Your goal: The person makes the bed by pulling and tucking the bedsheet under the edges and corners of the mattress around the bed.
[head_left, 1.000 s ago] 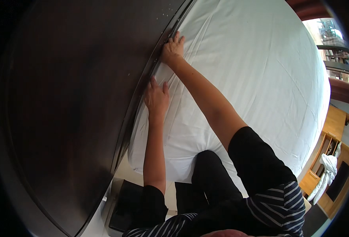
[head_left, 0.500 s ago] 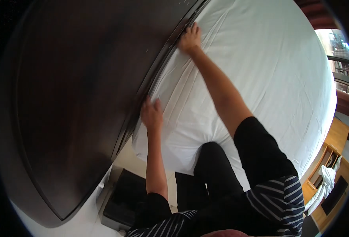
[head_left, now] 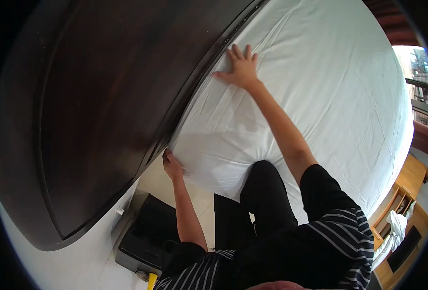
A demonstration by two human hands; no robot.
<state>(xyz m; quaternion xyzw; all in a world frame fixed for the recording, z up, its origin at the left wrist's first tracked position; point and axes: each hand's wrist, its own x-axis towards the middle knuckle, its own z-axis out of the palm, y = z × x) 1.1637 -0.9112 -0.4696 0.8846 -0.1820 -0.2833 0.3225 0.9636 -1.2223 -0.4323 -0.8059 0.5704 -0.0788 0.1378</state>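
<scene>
A white sheet (head_left: 320, 87) covers the mattress, with creases running along the side by the dark headboard (head_left: 102, 111). On top of it, close to the headboard, my right hand (head_left: 243, 68) lies flat with its fingers spread. At the near corner of the mattress, my left hand (head_left: 173, 166) is closed around the sheet's edge, beside the headboard. Its fingertips are partly hidden there. One knee in black trousers (head_left: 267, 188) presses into the mattress side and wrinkles the sheet.
Below my left arm a black box-shaped object (head_left: 148, 234) stands on the pale floor, with a yellow item (head_left: 152, 280) near it. To the right are wooden furniture (head_left: 412, 176) with a white cloth (head_left: 397, 227) hanging on it, and a dark red curtain (head_left: 393, 24).
My right hand has come away from the headboard gap and spread out on the sheet. My left hand has moved down and toward me to the mattress corner.
</scene>
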